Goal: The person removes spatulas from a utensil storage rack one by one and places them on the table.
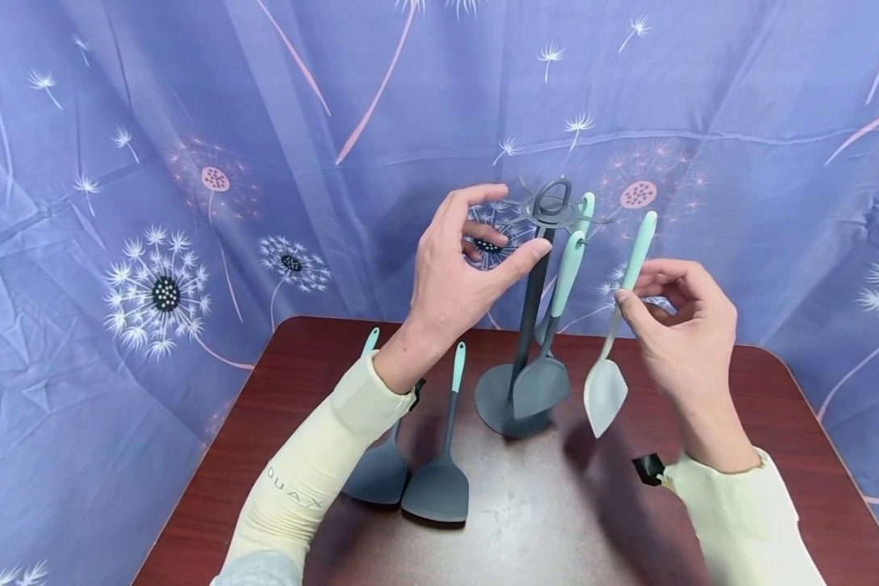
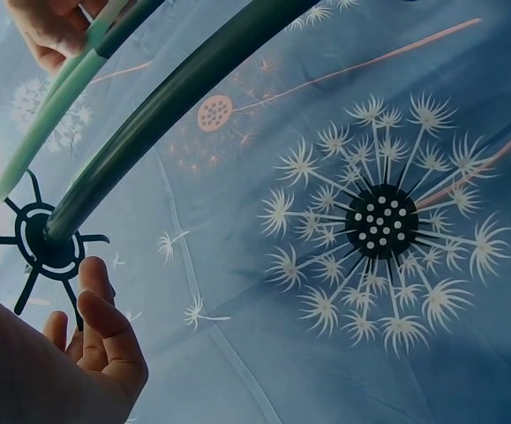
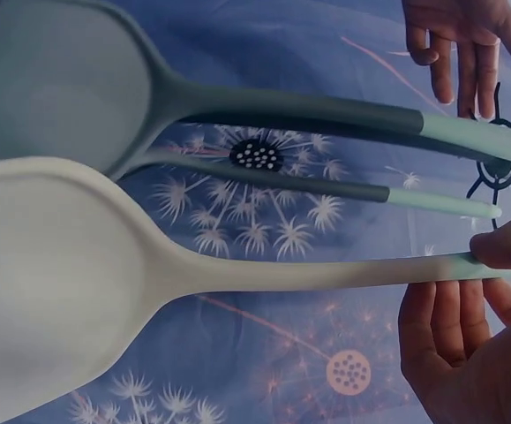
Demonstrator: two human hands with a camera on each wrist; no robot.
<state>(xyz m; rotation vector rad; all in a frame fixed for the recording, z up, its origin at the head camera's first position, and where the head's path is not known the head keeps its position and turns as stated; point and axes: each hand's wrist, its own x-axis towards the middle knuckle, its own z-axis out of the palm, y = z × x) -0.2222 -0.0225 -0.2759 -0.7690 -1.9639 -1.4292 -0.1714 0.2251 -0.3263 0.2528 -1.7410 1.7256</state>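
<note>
My right hand point(image 1: 684, 334) pinches a white-bladed spatula point(image 1: 605, 395) by its mint handle, thumb against fingers. It hangs blade down above the table, right of a dark utensil stand point(image 1: 533, 301). At the stand's top is a ring of hooks point(image 1: 553, 210). Beside that ring is my left hand point(image 1: 457, 260), fingers and thumb spread apart, with the thumb overlapping the pole in the head view. A grey spatula point(image 1: 540, 387) with a mint handle hangs from a hook. Another mint-handled utensil point(image 3: 326, 184) hangs behind it, mostly hidden in the head view.
Two grey turners point(image 1: 439, 488) with mint handles lie on the brown table point(image 1: 527, 505), left of the stand's round base point(image 1: 492, 399). My left forearm partly covers one. A blue dandelion-print curtain point(image 1: 381, 98) hangs close behind the table and along its sides.
</note>
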